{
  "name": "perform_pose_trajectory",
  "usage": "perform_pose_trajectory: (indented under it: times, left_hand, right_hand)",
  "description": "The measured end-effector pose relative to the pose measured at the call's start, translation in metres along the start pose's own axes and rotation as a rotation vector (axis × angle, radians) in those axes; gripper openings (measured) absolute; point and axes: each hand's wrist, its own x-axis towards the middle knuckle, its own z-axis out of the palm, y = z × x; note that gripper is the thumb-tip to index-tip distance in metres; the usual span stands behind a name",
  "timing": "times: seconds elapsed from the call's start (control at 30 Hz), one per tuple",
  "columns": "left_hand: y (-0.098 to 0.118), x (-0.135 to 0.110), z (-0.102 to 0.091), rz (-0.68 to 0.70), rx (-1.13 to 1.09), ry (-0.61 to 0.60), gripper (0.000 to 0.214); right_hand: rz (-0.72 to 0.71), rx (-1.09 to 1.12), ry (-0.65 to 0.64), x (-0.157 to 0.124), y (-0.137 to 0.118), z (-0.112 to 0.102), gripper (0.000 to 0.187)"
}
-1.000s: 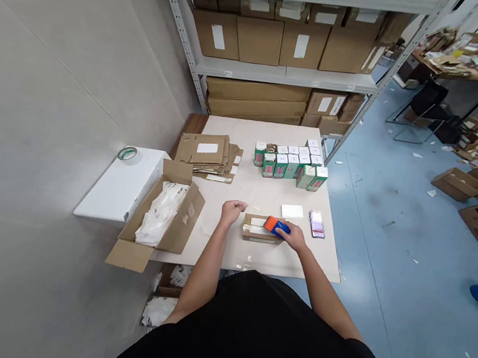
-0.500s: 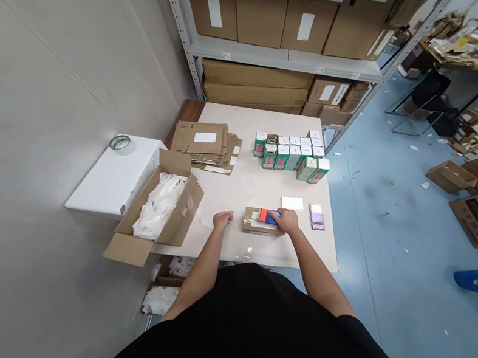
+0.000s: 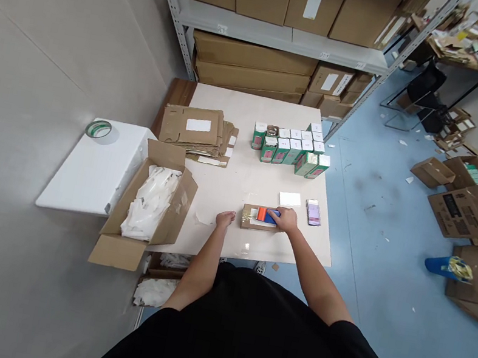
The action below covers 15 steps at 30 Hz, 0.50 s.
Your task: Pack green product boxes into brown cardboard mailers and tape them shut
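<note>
A small cardboard box (image 3: 253,226) lies flat near the front of the table, with a pale label and shiny tape on its top. My right hand (image 3: 286,219) is closed around an orange-and-blue tape dispenser (image 3: 267,215), which rests on the top of the box. Just left of the box, apart from it, is my left hand (image 3: 225,219) with its fingers curled closed; whatever may be in them is hidden. A thin whitish scrap (image 3: 203,220) lies on the table beside that hand. Behind the box are a white card (image 3: 289,199) and a phone-like purple item (image 3: 313,212).
Several green-and-white boxes (image 3: 294,150) stand at the table's back right. Flattened cartons (image 3: 192,127) are stacked at the back left. An open carton (image 3: 182,209) of white bags overhangs the left edge. A tape roll (image 3: 98,129) sits on a white surface, beneath shelving (image 3: 265,32).
The camera view has tilted down and shifted slightly. The dispenser stays on the box in my right hand, and my left hand is still closed, a little nearer the box.
</note>
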Motion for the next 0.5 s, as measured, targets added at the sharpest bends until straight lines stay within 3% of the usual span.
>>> perform_pose_trajectory:
  times: [0.3, 0.4, 0.5]
  left_hand:
    - [-0.015, -0.002, 0.030, -0.092, -0.074, -0.050, 0.018]
    - [-0.021, -0.009, 0.041, -0.108, -0.095, -0.042, 0.032]
    - [-0.026, -0.015, 0.042, -0.086, 0.029, -0.019, 0.059]
  right_hand:
    - [-0.009, 0.006, 0.030, 0.001, 0.005, 0.010, 0.057]
    - [-0.013, 0.006, 0.043, 0.001, 0.006, 0.012, 0.057]
    - [-0.011, -0.003, 0.031, 0.001, 0.007, 0.014, 0.057]
